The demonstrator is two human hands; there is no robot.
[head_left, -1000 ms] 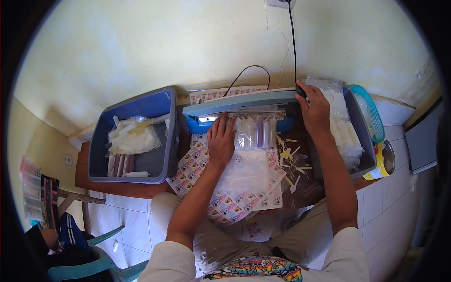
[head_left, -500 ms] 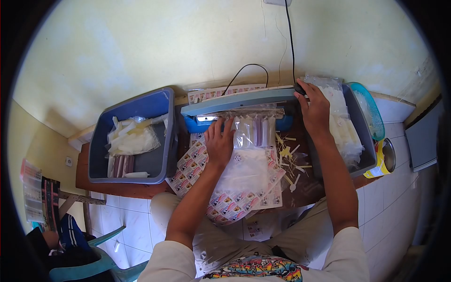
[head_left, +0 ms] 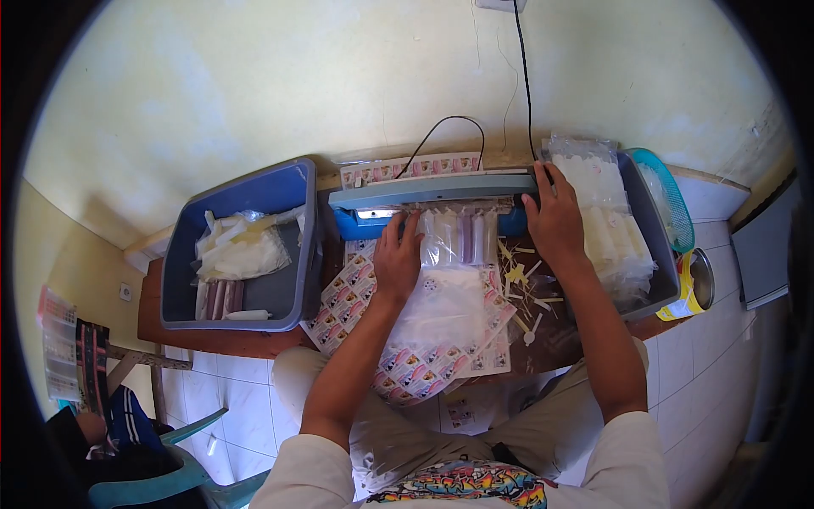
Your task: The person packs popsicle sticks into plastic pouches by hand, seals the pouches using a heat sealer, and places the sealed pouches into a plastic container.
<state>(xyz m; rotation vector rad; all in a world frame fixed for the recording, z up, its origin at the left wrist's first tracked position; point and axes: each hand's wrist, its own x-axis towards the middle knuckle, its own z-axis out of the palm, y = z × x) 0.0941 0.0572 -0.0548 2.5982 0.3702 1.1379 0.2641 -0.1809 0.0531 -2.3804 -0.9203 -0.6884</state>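
Note:
A heat sealer with a blue base and a grey lever arm stands on the table by the wall. The lever is lowered across the top of a clear plastic bag holding several white and purplish sticks. My right hand grips the right end of the lever, fingers over the tip and thumb on the near side. On the bag's left edge, just in front of the sealer, lies my left hand with its fingers stretched out. Printed sheets are spread under the bag.
A grey-blue tub at left holds white packets and purplish sticks. Another tub at right carries filled clear bags. Beside it are a turquoise basket and a yellow tin. Plastic offcuts litter the table. A black cable hangs behind.
The lever's right end has come down under my right hand, which has moved slightly down and left. My left hand stays on the bag, its fingers slightly closer together.

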